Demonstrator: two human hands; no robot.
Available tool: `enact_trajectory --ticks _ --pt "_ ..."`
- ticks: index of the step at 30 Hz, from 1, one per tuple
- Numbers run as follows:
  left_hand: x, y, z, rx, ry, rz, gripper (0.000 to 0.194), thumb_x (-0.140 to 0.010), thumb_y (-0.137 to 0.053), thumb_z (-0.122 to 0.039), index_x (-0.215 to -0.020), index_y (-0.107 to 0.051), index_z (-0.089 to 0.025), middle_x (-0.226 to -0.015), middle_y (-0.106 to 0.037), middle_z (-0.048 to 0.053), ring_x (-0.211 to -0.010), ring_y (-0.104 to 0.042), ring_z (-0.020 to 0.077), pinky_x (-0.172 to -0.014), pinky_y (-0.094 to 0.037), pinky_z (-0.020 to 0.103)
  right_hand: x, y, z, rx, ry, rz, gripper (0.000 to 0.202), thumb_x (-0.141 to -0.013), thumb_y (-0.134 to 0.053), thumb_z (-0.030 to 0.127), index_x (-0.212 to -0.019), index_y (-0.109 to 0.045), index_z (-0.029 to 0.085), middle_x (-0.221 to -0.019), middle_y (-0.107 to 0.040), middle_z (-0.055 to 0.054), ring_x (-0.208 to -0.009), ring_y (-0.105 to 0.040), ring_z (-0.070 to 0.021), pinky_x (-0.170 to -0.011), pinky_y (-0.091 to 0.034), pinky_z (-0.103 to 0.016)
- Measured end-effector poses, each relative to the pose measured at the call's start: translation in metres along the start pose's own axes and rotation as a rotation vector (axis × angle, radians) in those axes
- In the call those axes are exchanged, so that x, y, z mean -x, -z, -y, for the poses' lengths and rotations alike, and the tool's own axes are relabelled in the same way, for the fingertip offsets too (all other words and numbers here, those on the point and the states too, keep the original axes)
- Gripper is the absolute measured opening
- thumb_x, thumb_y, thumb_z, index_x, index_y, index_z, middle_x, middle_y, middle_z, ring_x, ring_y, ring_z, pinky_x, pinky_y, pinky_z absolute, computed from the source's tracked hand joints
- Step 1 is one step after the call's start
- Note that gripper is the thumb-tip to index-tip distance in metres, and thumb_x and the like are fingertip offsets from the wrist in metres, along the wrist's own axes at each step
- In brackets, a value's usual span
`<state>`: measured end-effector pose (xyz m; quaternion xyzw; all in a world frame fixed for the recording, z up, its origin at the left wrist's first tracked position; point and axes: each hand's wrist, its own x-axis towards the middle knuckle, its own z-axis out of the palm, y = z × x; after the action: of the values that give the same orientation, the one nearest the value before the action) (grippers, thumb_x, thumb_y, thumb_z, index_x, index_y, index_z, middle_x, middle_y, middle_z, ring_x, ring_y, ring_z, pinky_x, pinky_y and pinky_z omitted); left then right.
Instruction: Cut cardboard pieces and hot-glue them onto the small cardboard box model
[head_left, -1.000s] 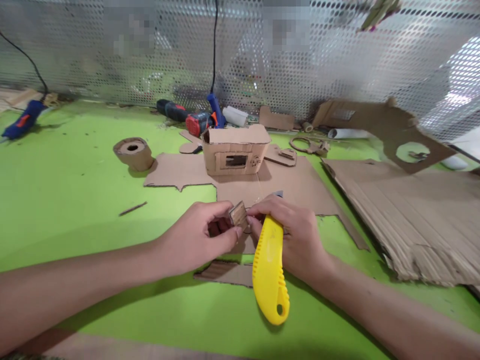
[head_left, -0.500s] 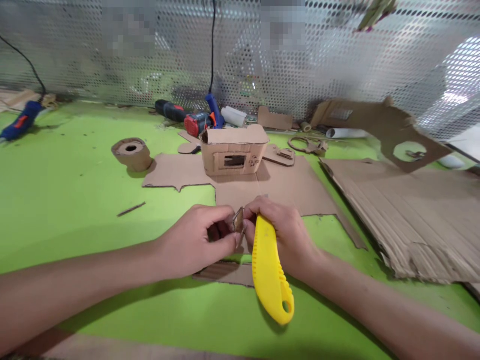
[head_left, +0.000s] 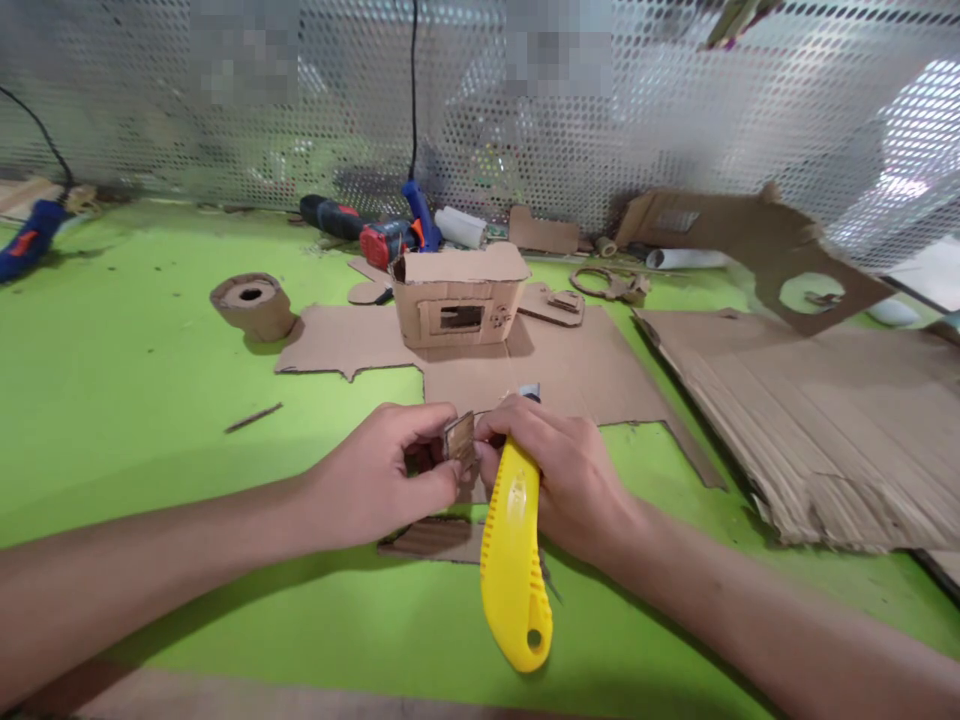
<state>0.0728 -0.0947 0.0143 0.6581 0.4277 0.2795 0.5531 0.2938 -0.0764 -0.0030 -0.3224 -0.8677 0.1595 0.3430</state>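
One camera, worn on the head, sits above and behind the left hand (head_left: 386, 465) and right hand (head_left: 574, 470), facing forward and down; forearms (head_left: 195, 550) run in from either side, hands just below mid-frame. Range close at the hands, with the knife (head_left: 514, 570) in the right one seen large from the wearer's side. Field wide: takes in green table (head_left: 127, 400) out past both hands, cardboard box (head_left: 416, 325) beyond them, and mesh screen (head_left: 360, 130) farthest off, filling the upper part.

The small cardboard piece (head_left: 460, 438) has turned, showing more of its flat face.
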Motion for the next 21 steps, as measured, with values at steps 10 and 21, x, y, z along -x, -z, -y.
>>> enact_trajectory --ticks 10,21 --pt "-0.0021 -0.0004 -0.0009 0.072 0.034 0.024 0.008 -0.089 -0.061 -0.017 -0.081 -0.058 -0.018 -0.072 -0.056 -0.004 -0.066 -0.05 0.0115 -0.059 -0.038 0.026 0.0004 0.005 0.0039 0.098 0.003 0.095 0.008 -0.107 -0.054 0.016 -0.103 -0.06 0.02 -0.085 -0.07 -0.002 -0.068 -0.063 -0.0145 -0.062 -0.047 -0.026" --pt "0.0004 0.0018 -0.0002 0.042 0.035 0.024 0.009 -0.087 -0.065 -0.017 -0.079 -0.06 -0.017 -0.07 -0.055 -0.004 -0.065 -0.046 0.0102 -0.059 -0.037 0.024 0.001 0.0055 0.0038 0.245 0.096 0.117 0.009 -0.106 -0.048 0.016 -0.103 -0.056 0.019 -0.082 -0.067 -0.001 -0.061 -0.061 -0.015 -0.051 -0.032 -0.029"
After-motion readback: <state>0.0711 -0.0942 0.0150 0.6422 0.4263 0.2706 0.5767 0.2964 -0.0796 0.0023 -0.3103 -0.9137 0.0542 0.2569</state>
